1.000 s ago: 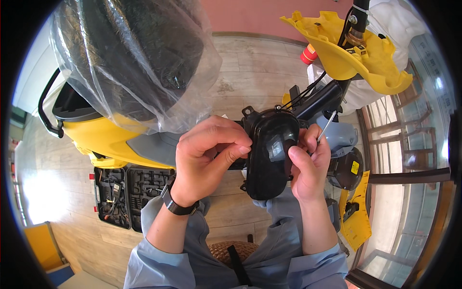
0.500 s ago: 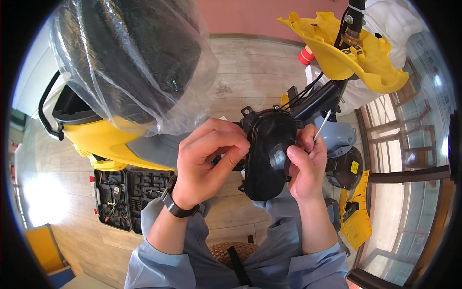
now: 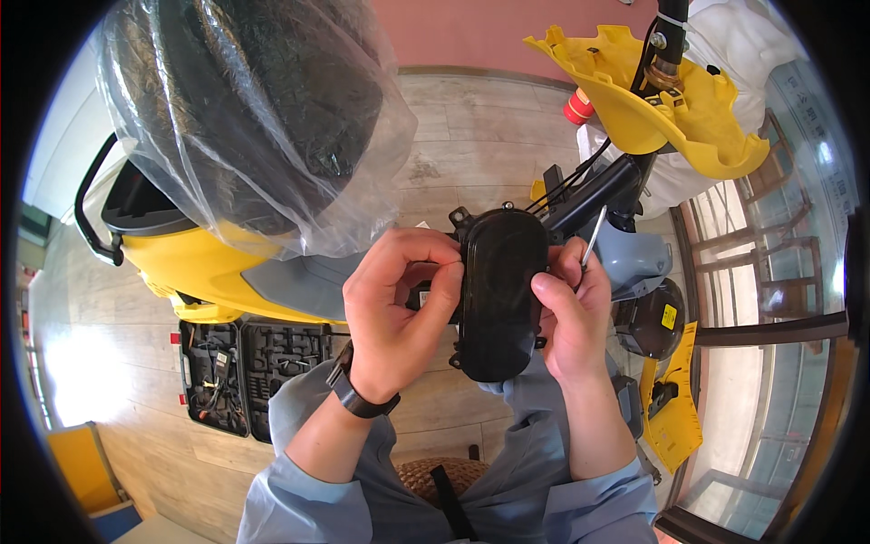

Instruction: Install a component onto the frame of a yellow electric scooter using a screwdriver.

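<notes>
A glossy black oval instrument panel with small mounting tabs is held up in front of me, its smooth face toward me. My left hand is closed at its left edge, thumb and forefinger meeting there. My right hand supports the opposite edge with the thumb on the rim. Within the right fingers is also a screwdriver; its thin metal shaft points up, while its handle is hidden. Black cables run behind the panel beside a dark frame tube.
On the left stands a yellow scooter body with a plastic-wrapped dark seat. An opened tool case lies on the wooden floor. A yellow front cover hangs around the steering column at upper right. Another yellow panel sits lower right.
The instrument panel has tilted and shifted slightly left, and its reflection has faded. My left hand moved a little right; the screwdriver shaft moved slightly left and stands steeper.
</notes>
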Demonstrator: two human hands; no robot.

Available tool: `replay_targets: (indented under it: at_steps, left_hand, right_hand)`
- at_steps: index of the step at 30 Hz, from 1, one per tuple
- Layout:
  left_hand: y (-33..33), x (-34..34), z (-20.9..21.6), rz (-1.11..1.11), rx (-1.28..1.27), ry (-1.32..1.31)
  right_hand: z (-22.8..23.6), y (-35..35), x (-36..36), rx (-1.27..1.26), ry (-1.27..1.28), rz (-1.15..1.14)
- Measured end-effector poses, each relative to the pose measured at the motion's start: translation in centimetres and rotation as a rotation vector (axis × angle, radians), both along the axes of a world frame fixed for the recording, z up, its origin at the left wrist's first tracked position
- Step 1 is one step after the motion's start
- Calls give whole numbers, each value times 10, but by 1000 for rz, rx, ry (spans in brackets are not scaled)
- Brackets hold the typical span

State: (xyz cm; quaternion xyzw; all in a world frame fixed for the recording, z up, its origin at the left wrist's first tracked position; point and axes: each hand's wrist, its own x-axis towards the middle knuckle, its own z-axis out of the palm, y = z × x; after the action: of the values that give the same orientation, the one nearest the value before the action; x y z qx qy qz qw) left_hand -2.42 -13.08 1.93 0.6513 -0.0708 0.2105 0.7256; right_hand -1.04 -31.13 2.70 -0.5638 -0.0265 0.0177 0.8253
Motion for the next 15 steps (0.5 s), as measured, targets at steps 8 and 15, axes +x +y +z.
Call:
replay_targets:
  at_steps: [8, 15]
  left_hand:
    - [1, -1, 1, 241, 320, -44]
    - [3, -4, 6, 48, -108, 89]
  right_hand:
    - [1, 3, -3, -167, -54, -42]
    - [1, 2, -3, -100, 20, -55]
